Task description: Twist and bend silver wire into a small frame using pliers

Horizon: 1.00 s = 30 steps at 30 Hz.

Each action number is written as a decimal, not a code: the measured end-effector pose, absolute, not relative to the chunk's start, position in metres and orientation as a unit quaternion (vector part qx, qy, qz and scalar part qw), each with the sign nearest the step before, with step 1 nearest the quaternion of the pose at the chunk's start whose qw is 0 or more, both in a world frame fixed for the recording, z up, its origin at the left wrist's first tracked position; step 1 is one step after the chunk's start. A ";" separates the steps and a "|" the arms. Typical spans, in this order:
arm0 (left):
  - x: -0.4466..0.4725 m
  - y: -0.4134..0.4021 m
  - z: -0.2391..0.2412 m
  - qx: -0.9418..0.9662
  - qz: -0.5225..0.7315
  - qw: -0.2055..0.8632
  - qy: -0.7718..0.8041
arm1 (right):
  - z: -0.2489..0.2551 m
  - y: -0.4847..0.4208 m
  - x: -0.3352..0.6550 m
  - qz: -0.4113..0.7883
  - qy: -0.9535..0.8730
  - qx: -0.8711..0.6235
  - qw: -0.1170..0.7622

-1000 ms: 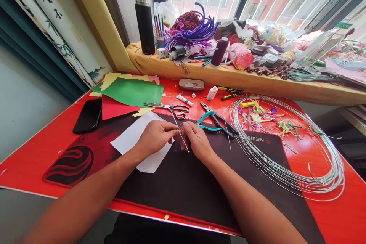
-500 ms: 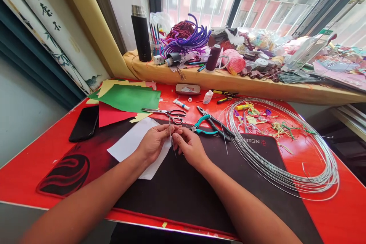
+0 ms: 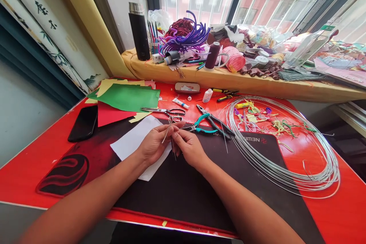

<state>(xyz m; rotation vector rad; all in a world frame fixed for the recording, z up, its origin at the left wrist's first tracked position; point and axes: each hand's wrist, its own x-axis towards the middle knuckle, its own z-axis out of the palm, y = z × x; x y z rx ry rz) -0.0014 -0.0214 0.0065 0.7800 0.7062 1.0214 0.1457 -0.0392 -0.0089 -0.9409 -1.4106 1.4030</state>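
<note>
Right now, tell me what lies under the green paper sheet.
Under the green paper sheet lie a red sheet and yellow sheets, edges showing. Their covered middles and anything else beneath are hidden.

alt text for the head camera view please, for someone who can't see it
Over a black desk mat, a person's left hand and right hand pinch a short piece of wire between the fingertips. Scissors, teal pliers and a large wire coil lie nearby.
</note>
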 end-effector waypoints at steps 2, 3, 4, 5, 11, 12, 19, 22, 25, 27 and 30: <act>-0.002 -0.021 0.008 0.346 0.470 0.745 0.324 | -0.007 -0.039 0.147 0.570 -0.571 -0.380 0.453; -0.002 -0.021 0.008 0.342 0.470 0.745 0.327 | -0.007 -0.039 0.147 0.572 -0.570 -0.380 0.452; -0.002 -0.021 0.008 0.339 0.469 0.746 0.330 | -0.005 -0.039 0.147 0.577 -0.567 -0.380 0.449; -0.002 -0.020 0.008 0.336 0.465 0.749 0.332 | -0.004 -0.040 0.147 0.585 -0.562 -0.379 0.445; -0.004 -0.019 0.011 0.338 0.428 0.770 0.330 | -0.003 -0.042 0.146 0.619 -0.539 -0.379 0.428; -0.004 -0.019 0.011 0.338 0.429 0.768 0.334 | -0.004 -0.042 0.146 0.615 -0.540 -0.381 0.431; -0.002 -0.020 0.005 0.344 0.443 0.761 0.327 | -0.004 -0.041 0.145 0.612 -0.527 -0.375 0.454; -0.001 -0.020 0.005 0.343 0.445 0.762 0.322 | -0.003 -0.041 0.145 0.619 -0.523 -0.376 0.450; 0.000 -0.020 0.004 0.339 0.458 0.750 0.336 | -0.002 -0.041 0.146 0.589 -0.545 -0.387 0.454; 0.001 -0.019 0.003 0.331 0.468 0.743 0.345 | -0.003 -0.041 0.146 0.557 -0.568 -0.395 0.460; 0.002 -0.019 -0.001 0.320 0.478 0.737 0.355 | -0.005 -0.040 0.145 0.534 -0.582 -0.405 0.460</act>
